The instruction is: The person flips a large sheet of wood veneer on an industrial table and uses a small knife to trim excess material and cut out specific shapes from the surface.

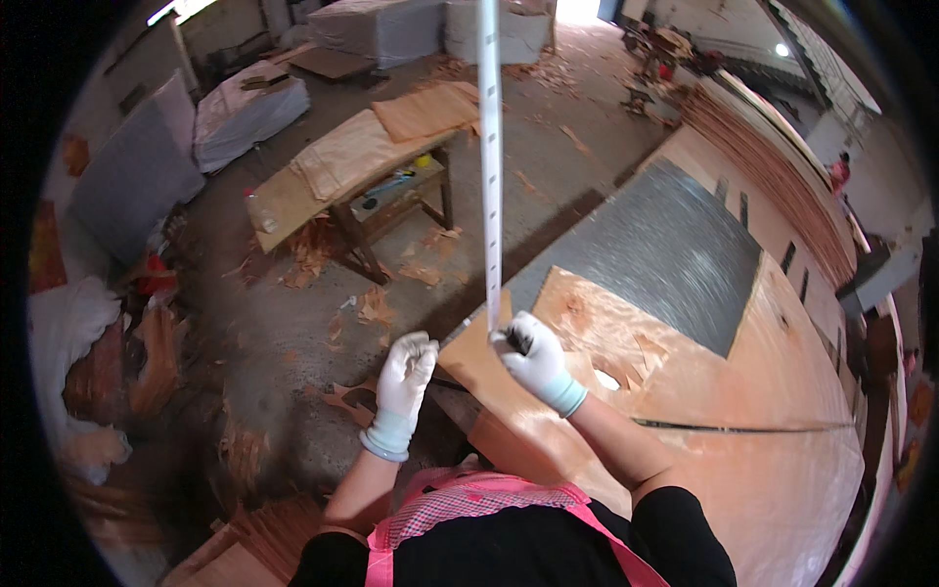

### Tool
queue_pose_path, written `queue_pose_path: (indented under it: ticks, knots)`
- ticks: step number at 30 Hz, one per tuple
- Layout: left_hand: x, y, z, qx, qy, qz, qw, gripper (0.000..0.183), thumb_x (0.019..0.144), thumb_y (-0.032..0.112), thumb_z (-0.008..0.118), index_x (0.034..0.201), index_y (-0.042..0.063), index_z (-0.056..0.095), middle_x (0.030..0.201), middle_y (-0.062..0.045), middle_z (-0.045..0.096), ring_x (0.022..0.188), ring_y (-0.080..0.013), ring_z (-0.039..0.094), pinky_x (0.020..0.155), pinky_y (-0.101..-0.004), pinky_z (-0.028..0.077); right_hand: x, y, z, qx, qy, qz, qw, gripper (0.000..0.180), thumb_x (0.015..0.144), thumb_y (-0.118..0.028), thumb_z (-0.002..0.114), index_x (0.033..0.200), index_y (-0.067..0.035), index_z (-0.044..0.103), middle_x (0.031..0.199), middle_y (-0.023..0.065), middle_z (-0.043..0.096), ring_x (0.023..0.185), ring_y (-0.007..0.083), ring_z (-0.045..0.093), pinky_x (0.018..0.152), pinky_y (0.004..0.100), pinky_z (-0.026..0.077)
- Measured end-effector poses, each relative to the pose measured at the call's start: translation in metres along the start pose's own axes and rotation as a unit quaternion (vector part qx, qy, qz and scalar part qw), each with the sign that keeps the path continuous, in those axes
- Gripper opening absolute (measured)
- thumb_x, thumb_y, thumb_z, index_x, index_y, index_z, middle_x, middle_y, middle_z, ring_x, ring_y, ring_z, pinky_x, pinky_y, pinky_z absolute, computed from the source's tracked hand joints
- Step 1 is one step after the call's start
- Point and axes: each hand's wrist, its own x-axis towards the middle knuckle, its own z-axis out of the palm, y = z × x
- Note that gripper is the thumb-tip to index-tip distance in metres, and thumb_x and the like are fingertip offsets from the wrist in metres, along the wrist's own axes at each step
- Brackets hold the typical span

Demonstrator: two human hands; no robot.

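A long white strip [491, 161] with evenly spaced dark marks, likely perforated tape, runs down from the top of the picture. Its lower end meets the fingertips of my right hand [539, 363], which wears a white glove and is curled around it. Something dark shows at those fingers, too unclear to name. My left hand [405, 374], also gloved, is raised with curled fingers beside the corner of a brown veneer piece [469, 356]; whether it pinches anything is hidden. Below both hands lie wood veneer sheets [741, 484], with a torn-edged hole near my right wrist.
A dark grey sheet [645, 242] lies on the work surface, with stacked veneer [777, 176] beyond. A wooden bench [286, 213] holding veneer sheets stands ahead left. Veneer scraps [378, 304] litter the concrete floor [293, 367]. Another person [838, 172] is far right.
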Motion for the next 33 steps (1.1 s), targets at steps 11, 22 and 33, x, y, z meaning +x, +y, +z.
queue_pose_path:
  ticks: [11,22,33]
  knots:
    - [0.042,-0.027,0.093,-0.089,-0.152,-0.111,0.978,0.033,0.095,0.012,0.065,0.125,0.001,0.057,0.096,-0.01,0.066,0.083,-0.0184,0.066,0.071,-0.0274,0.055,-0.116,-0.028,-0.033,0.015,-0.06,0.016,0.998,0.029,0.072,-0.011,0.07,0.101,-0.015,0.066,0.085,0.0086,0.06,0.076,0.03,0.061,0.068,0.0383,0.051]
    - [-0.016,-0.072,0.128,0.164,-0.502,-0.373,0.762,0.022,0.097,0.016,0.064,0.108,-0.003,0.068,0.093,-0.005,0.069,0.088,-0.0086,0.061,0.075,-0.0231,0.049,-0.235,0.052,-0.077,-0.057,0.159,0.432,0.886,0.038,0.086,-0.017,0.064,0.123,-0.006,0.063,0.106,0.0187,0.067,0.097,0.0347,0.065,0.083,0.0396,0.053]
    - [0.043,-0.102,0.124,-0.006,-0.227,-0.344,0.911,0.018,0.1,0.02,0.059,0.105,0.002,0.06,0.087,-0.008,0.067,0.053,-0.007,0.058,0.043,-0.0169,0.041,-0.203,0.164,-0.109,0.151,0.244,0.548,0.785,0.039,0.085,-0.018,0.075,0.114,0.005,0.062,0.092,0.0062,0.068,0.082,0.009,0.059,0.078,0.0263,0.05]
